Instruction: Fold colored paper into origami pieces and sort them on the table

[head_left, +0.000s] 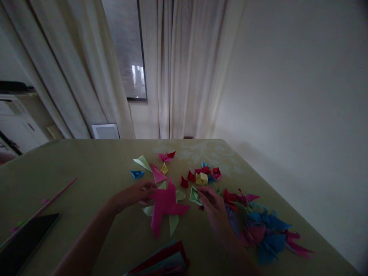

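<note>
A pink paper pinwheel with pale green blades showing behind it lies on the table in front of me. My left hand is closed at the pinwheel's upper left edge, fingers bent together; the thumb is partly hidden. To the right of the pinwheel, my right hand pinches a small pale green origami piece between thumb and fingers, its hollow side facing left. Behind the hands lie a blue paper boat, a pink folded paper and a light green folded strip.
Small red and yellow origami pieces sit beyond my right hand. A pile of blue, pink and red paper shapes covers the right side. Coloured paper sheets lie nearest me. On the left are a dark tablet-like object and a thin pink stick.
</note>
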Demonstrator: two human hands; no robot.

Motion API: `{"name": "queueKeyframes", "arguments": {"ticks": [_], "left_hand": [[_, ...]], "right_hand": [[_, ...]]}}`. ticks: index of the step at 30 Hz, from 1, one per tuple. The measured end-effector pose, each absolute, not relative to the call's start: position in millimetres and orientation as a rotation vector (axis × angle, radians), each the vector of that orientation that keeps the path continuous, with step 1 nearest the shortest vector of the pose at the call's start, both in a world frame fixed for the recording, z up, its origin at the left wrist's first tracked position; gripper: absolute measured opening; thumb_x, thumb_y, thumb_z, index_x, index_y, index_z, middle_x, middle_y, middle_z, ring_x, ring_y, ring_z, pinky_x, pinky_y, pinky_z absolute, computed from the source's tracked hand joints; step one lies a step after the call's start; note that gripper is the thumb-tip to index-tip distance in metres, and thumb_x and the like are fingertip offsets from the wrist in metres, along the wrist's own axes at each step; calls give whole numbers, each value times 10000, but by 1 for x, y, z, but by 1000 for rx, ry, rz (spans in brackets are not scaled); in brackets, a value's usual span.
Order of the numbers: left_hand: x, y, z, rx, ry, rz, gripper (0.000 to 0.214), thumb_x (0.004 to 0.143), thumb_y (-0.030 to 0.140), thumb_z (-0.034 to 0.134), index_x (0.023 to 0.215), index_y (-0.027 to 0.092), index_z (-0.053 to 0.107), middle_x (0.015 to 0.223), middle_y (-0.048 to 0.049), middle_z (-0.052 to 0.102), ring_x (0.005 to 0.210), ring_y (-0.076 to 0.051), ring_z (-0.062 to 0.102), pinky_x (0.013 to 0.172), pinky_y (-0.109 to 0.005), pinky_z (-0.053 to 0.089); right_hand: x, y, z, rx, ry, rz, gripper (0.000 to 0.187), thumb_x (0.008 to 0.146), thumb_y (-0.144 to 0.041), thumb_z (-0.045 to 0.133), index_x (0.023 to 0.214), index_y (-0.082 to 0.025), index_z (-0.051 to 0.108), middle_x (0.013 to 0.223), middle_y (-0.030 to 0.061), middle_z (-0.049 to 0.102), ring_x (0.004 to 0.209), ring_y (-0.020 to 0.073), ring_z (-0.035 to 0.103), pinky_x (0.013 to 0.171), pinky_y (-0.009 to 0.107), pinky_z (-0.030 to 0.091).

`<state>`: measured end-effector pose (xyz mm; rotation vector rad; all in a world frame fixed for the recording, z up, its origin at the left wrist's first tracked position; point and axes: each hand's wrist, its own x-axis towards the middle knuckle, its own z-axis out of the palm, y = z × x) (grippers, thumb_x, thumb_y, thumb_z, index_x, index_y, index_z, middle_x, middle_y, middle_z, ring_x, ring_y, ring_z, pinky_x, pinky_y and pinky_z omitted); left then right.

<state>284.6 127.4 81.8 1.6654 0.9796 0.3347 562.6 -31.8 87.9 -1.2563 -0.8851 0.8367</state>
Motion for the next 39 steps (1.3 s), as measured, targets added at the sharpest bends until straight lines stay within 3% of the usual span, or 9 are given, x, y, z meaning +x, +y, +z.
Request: {"name": "queueKeyframes", "arguments": {"ticks": [5,9,12,16,23,26,30,33,39], "left_hand": [[303,126,84,1788,982,431,493,710,640,822,821,165,751,802,-35,699,784,-228,634,714,-338,514],[310,120,109,1766,802,683,351,834,532,792,954,203,810,1024,-71,761,1028,-269,679,953,-386,538],[308,119,120,1735,616,880,198,840,413,842,921,233,850,1208,-99,736,1171,-293,673,1030,-402,534],[294,126,107,1919,643,681,122,847,366,805,857,269,877,1323,-98,718,1249,-306,650,1047,-393,530],[273,134,97,2047,803,419,310,898,321,559,1041,236,820,1100,-88,796,1019,-272,712,926,-376,548],[285,126,102,2116,929,429,298,927,355,519,999,230,780,1030,-85,789,950,-274,707,862,-378,530],[312,111,93,2235,1107,430,322,913,512,630,856,219,750,925,-129,760,905,-339,678,872,-461,456],[326,102,79,2271,1192,398,235,784,448,794,807,222,732,942,-121,739,1050,-402,637,966,-510,382],[324,104,76,2144,1122,354,219,782,430,762,769,225,686,852,-70,720,882,-296,654,801,-370,431]], "right_hand": [[563,-32,85,-1257,-898,823,411,774,-591,847,888,-200,803,732,29,695,616,165,578,546,269,462],[563,-33,86,-1251,-889,805,411,776,-602,850,894,-211,810,766,42,719,653,182,606,559,275,485],[563,-33,88,-1236,-880,809,423,767,-623,852,897,-222,813,791,47,734,671,188,615,564,277,487],[563,-34,90,-1253,-859,801,430,754,-627,855,889,-221,812,785,47,727,662,191,610,559,286,481],[565,-34,93,-1276,-831,774,456,722,-642,868,877,-218,808,782,46,714,642,185,596,548,288,465],[565,-33,90,-1279,-841,778,475,722,-661,862,866,-213,802,767,48,709,651,195,608,547,290,468],[565,-33,86,-1283,-860,770,460,755,-658,843,878,-217,803,764,43,706,641,190,602,555,295,475],[566,-32,85,-1278,-849,767,450,748,-648,851,888,-222,808,778,44,714,639,188,600,554,294,474],[566,-33,88,-1277,-856,765,441,753,-646,842,881,-225,808,763,43,710,622,184,590,545,295,465]]}}
